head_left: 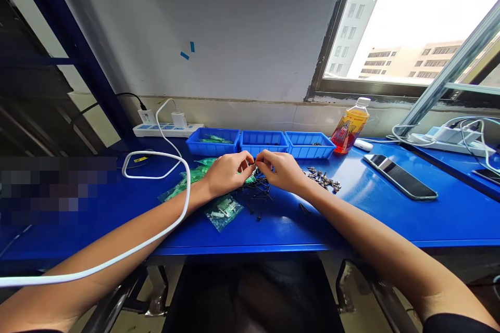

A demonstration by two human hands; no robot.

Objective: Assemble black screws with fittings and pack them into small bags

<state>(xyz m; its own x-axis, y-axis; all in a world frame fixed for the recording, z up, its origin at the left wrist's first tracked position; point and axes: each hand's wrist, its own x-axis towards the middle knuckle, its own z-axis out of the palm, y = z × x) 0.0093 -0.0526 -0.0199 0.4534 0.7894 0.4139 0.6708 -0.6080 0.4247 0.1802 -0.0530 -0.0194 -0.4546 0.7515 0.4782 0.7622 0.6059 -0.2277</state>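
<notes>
My left hand [228, 171] and my right hand [282, 170] meet over the blue table [351, 213], fingertips pinched together on a small green plastic bag [251, 178]. Beneath them lies a scatter of small black parts [258, 195]. More green bags [195, 174] lie to the left. One clear-green bag with white pieces [223, 211] rests near my left wrist. A heap of small metal parts [324, 178] sits just right of my right hand.
Three blue bins [263, 139] line the back of the table. An orange drink bottle [350, 127] stands right of them, then a phone [402, 177]. A white cable [156, 174] loops over my left forearm from a power strip [167, 128]. Another power strip [445, 138] sits far right.
</notes>
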